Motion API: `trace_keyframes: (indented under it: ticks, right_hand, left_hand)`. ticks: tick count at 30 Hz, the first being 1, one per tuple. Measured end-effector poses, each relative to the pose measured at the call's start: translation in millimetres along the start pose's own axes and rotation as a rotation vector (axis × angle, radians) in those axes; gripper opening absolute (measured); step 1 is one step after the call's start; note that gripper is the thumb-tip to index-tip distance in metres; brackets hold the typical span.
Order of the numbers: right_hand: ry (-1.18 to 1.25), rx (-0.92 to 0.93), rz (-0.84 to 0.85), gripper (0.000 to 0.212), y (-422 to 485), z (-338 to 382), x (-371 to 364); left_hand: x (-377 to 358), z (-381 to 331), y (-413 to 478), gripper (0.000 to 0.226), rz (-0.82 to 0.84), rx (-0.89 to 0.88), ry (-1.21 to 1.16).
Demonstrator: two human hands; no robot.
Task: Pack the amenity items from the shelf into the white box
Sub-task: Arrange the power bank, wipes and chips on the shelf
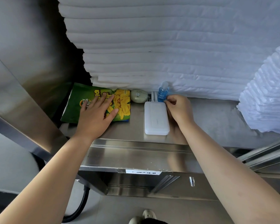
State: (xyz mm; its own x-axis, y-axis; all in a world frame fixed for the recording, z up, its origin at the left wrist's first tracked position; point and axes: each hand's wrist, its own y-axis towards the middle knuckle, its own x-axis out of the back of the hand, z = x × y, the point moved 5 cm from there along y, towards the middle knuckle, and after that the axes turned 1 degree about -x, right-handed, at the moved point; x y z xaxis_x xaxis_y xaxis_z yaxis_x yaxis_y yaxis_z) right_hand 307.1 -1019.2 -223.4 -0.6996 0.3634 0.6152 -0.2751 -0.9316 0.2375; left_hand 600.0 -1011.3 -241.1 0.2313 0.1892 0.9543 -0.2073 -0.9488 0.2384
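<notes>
The right hand (pixel 179 107) is nearer the next item. Its fingers (pixel 168 99) are curled narrow, tips against the lower right side of the small blue bottle (pixel 162 92); whether they already pinch it cannot be told. The bottle stands upright at the back of the steel shelf (pixel 208 120), against the stacked white linens (pixel 152 46) and just beyond the far right corner of the white box (pixel 156 118). The box lies flat and looks closed, with its long axis running away from the person, immediately left of the right hand. To go in, the bottle would travel only a short way toward the person and leftward, but the lid likely needs opening first. The left hand (pixel 95 115) rests flat, fingers spread wide, on the green chips bag (pixel 81 97), well left of the box. Between bag and bottle lie a pale oval item (pixel 139 96) and a slim white packet (pixel 154 96), which touches the box's far end and crowds the bottle's left side. A plastic-wrapped white stack (pixel 268 97) sits well to the right.
</notes>
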Motion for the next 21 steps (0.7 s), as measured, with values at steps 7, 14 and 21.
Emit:
trace_keyframes:
  ticks: [7,14,21]
  right_hand:
    - [-0.028,-0.010,0.058,0.024,-17,0,6]
    - [-0.158,0.141,0.075,0.030,-69,12,47]
    - [-0.320,0.338,0.016,0.036,-152,25,141]
  left_hand:
    - [5,-5,-3,0.062,-0.020,-0.015,-0.033]
    - [26,-30,-31,0.046,-0.128,-0.091,-0.157]
    - [66,-183,-75,0.050,-0.140,-0.451,-0.305]
